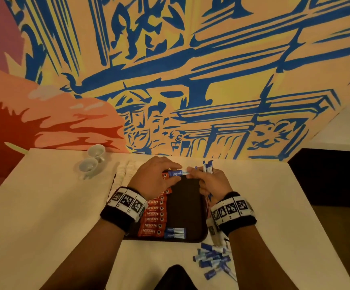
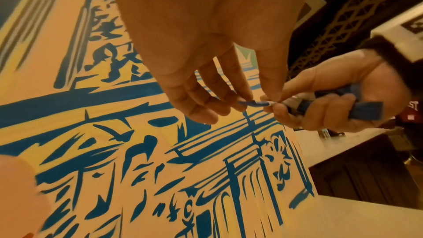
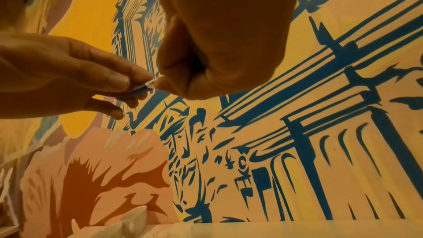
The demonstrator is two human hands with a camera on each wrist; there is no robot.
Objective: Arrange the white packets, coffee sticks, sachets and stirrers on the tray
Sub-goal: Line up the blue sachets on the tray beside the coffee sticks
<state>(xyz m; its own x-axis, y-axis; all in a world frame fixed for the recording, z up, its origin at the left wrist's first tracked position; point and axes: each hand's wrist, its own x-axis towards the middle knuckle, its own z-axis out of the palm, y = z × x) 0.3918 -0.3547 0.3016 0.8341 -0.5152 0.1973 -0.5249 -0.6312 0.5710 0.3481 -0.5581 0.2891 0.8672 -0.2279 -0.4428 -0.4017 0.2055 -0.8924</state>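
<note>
Nearest, at five o'clock, loose blue sachets litter the table. On the dark tray, red coffee sticks run along its nine o'clock side. Beyond, the left hand pinches one blue sachet; the right hand clutches a bundle and could spill it during the handover.

Left hand pinches a blue sachet, apparently shared with right hand.

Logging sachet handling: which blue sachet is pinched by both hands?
The blue "equal" sachet above the tray's far end, between left hand and right hand; others lie flat or are bundled.
</note>
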